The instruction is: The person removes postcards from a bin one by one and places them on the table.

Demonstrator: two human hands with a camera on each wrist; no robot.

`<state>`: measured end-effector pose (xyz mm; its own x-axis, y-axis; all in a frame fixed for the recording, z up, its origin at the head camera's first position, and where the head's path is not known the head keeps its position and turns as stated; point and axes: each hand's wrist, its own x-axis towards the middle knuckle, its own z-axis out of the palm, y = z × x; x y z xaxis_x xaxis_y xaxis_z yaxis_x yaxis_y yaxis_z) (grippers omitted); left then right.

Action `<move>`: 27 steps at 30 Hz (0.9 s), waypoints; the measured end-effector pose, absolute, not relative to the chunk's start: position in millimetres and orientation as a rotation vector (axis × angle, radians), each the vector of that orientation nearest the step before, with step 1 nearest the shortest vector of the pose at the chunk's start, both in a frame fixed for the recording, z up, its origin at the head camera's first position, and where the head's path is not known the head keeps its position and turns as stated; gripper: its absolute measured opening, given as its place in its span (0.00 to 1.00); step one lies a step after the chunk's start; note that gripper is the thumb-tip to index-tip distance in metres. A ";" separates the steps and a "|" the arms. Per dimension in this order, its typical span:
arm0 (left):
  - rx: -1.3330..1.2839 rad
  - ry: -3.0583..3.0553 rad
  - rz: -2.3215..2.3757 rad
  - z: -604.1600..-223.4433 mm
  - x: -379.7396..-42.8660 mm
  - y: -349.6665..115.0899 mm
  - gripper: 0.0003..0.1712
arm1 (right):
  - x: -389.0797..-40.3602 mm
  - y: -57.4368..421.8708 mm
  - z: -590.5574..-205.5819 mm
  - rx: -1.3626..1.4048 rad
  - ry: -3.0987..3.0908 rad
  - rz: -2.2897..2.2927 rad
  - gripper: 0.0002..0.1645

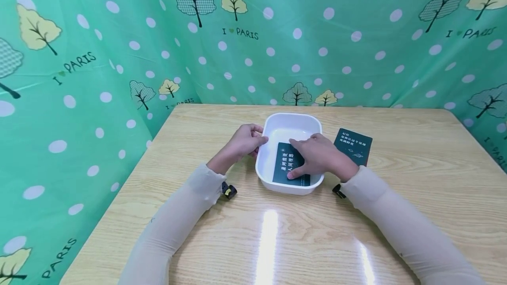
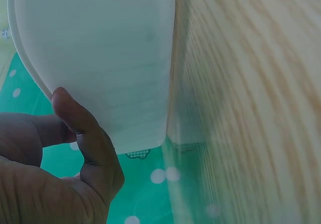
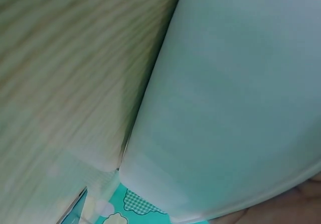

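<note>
A white plastic basin (image 1: pixel 291 120) stands on the wooden table. My left hand (image 1: pixel 247 140) pinches its left rim, and in the left wrist view the thumb (image 2: pixel 80 113) lies along the rim. Inside the basin a dark green booklet (image 1: pixel 283 175) with white characters lies at the near side. My right hand (image 1: pixel 318 155) reaches over the right rim with thumb and fingers spread, touching this booklet and covering its right part. The right wrist view shows mostly the basin's outer wall (image 3: pixel 225 93), with a bit of the hand under the rim.
Just right of the basin, a second dark green booklet (image 1: pixel 354 144) lies on the table (image 1: pixel 428 179), partly behind my right forearm. A green polka-dotted curtain (image 1: pixel 253 60) hangs behind the table and along its left side.
</note>
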<state>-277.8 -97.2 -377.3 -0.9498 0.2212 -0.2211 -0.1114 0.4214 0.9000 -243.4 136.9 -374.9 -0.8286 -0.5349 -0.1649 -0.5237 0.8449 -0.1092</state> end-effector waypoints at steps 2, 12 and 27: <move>0.096 2.372 1.540 -377.0 -277.3 -97.4 0.18 | -243.0 135.7 -375.1 -0.825 2.833 -0.052 0.68; 0.105 2.365 1.543 -376.5 -277.5 -97.4 0.19 | -240.5 132.7 -372.5 -0.797 2.863 -0.005 0.67; 0.128 2.347 1.567 -378.4 -276.8 -98.4 0.20 | -239.8 132.3 -377.7 -0.815 2.936 -0.093 0.70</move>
